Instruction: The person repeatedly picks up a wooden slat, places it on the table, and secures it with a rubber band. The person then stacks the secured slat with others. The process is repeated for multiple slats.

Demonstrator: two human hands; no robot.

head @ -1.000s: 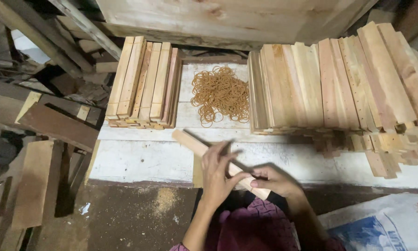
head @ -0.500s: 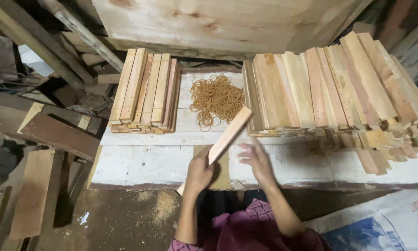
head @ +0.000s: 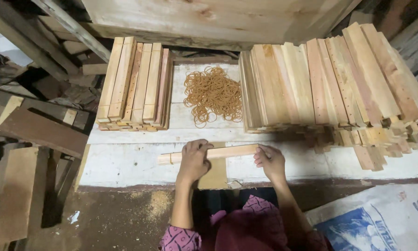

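The person's left hand (head: 193, 160) is curled over a small bundle of pale, flat wooden slats (head: 209, 154), fingers wrapped across its top near the middle, while the right hand (head: 270, 160) closes around the bundle's right end. The bundle lies lengthwise, left to right, near the front edge of a worn, white-painted plank worktop (head: 125, 162), with a thin band showing round its left end. Just under the bundle a small square piece of tan board (head: 216, 176) rests on the worktop's front edge. Farther back, in the middle of the surface, sits a loose heap of tan rubber bands (head: 212, 94). To its left stands a neat stack of light wooden slats (head: 135, 83), and to its right a much larger, fanned pile of similar pale and reddish slats (head: 329, 83) spills toward the right edge. Behind both runs a broad, unfinished timber board (head: 209, 18). Dark scrap planks (head: 37, 130) clutter the left side, sawdust dusts the brown floor (head: 125, 218), and a white and blue woven sack (head: 381, 223) lies at lower right.
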